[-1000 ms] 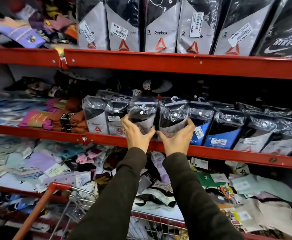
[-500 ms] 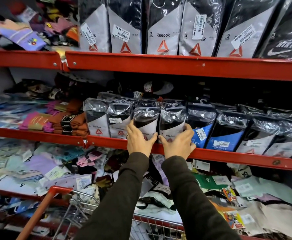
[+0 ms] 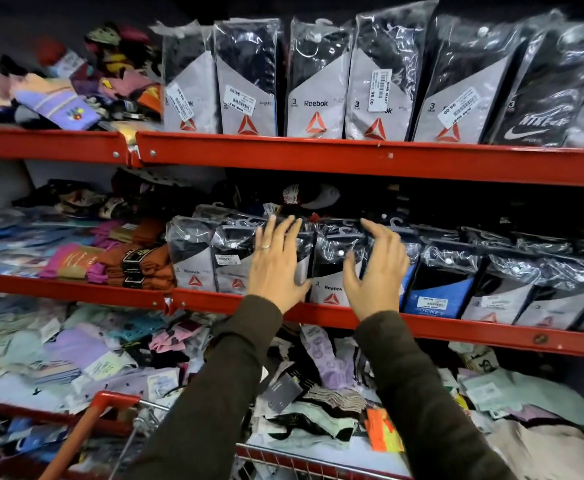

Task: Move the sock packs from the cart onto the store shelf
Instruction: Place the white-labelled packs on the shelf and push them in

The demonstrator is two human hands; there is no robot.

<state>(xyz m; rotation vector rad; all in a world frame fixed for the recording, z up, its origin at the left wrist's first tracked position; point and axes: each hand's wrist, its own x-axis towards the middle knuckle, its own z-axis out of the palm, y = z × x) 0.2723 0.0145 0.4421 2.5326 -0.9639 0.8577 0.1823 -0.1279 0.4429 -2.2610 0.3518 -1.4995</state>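
Observation:
Black-and-grey sock packs in clear plastic stand in a row on the middle red shelf (image 3: 439, 332). One Reebok pack (image 3: 330, 268) stands upright between my hands. My left hand (image 3: 276, 268) lies flat, fingers spread, against the front of the pack beside it. My right hand (image 3: 375, 271) hovers with fingers apart just right of the Reebok pack, holding nothing. The red-handled wire cart (image 3: 110, 407) sits below at the bottom, its inside mostly hidden by my arms.
Taller Reebok and Nike packs (image 3: 318, 81) line the top shelf. A blue pack (image 3: 436, 292) and more grey packs continue to the right. Folded orange socks (image 3: 145, 258) lie left of the row. Loose socks cover the lower shelf (image 3: 75, 351).
Both hands gripped two packs and pushed them into the row on the middle shelf. Now they have let go, fingers opened and raised in front of the packs.

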